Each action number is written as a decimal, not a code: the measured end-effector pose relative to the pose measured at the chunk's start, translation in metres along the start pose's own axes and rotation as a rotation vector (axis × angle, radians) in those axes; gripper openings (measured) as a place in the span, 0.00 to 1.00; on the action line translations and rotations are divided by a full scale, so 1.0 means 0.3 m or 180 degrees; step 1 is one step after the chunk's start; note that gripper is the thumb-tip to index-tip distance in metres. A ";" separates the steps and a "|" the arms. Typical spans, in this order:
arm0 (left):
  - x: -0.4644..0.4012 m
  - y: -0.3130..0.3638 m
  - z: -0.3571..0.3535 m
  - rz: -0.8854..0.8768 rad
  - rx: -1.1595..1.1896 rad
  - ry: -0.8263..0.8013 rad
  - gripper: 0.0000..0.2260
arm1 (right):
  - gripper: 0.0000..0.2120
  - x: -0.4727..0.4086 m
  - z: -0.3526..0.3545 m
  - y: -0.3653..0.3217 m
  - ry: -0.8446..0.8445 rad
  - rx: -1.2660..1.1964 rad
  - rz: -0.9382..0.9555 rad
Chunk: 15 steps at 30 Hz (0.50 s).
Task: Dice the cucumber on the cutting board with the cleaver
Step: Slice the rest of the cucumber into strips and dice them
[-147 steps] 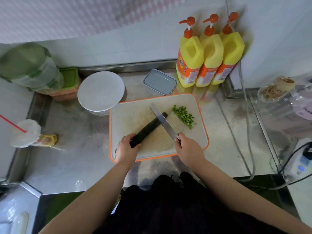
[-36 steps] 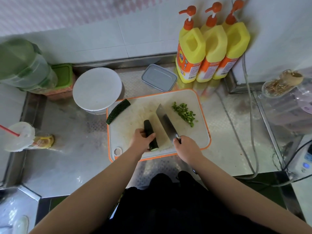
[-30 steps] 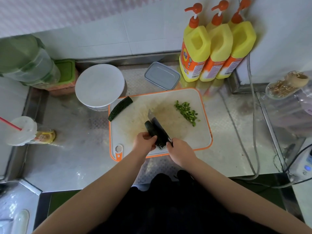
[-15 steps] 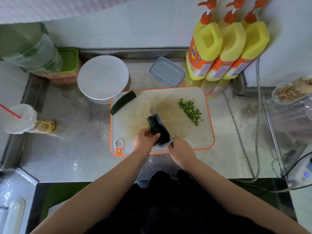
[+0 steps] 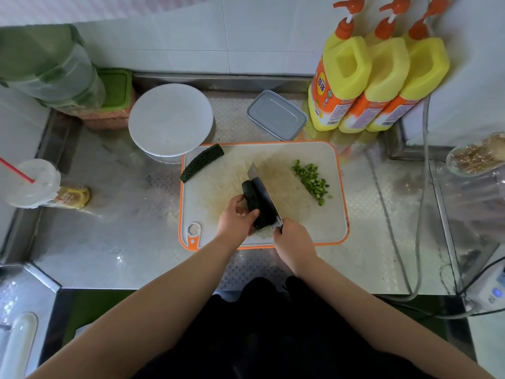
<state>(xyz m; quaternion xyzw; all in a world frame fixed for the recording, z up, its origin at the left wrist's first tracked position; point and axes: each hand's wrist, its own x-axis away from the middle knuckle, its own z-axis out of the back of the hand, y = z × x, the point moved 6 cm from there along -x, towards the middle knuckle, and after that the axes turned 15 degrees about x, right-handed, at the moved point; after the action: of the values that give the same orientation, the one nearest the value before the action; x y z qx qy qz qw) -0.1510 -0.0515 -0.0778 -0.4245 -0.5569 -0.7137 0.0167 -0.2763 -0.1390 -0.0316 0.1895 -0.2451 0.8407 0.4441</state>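
A white cutting board [image 5: 322,228] with an orange rim lies on the steel counter. My left hand [image 5: 236,218] grips a short dark cucumber piece [image 5: 250,199] near the board's front. My right hand [image 5: 293,242] holds the cleaver [image 5: 263,194] by its handle, the blade lying lengthwise along the right side of that piece. Another cucumber piece [image 5: 200,162] lies across the board's back left corner. A small pile of green dice [image 5: 311,180] sits on the board's right half.
A white round lid or plate [image 5: 170,120] stands just behind the board's left corner, a grey lidded box [image 5: 276,114] behind its middle. Three yellow pump bottles [image 5: 377,77] line the back right wall. A drink cup with a straw [image 5: 32,183] stands left; cables run right.
The long cucumber was cut in two; one piece now lies at the board's back left corner. My left hand turned the other piece lengthwise, and the cleaver came down along it.
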 end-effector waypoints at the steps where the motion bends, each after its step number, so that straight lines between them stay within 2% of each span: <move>1: 0.000 0.000 0.000 0.0013 0.0029 -0.0011 0.24 | 0.11 0.007 0.001 0.004 0.0017 -0.0039 -0.0027; 15: 0.004 -0.001 -0.005 0.0053 0.0024 -0.0033 0.25 | 0.08 0.058 0.022 -0.005 0.0076 -0.0138 -0.0128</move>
<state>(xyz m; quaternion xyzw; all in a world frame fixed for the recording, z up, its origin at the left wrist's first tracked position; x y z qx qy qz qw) -0.1527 -0.0520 -0.0772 -0.4328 -0.5561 -0.7092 0.0213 -0.2835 -0.1307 -0.0166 0.1746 -0.2541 0.8283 0.4678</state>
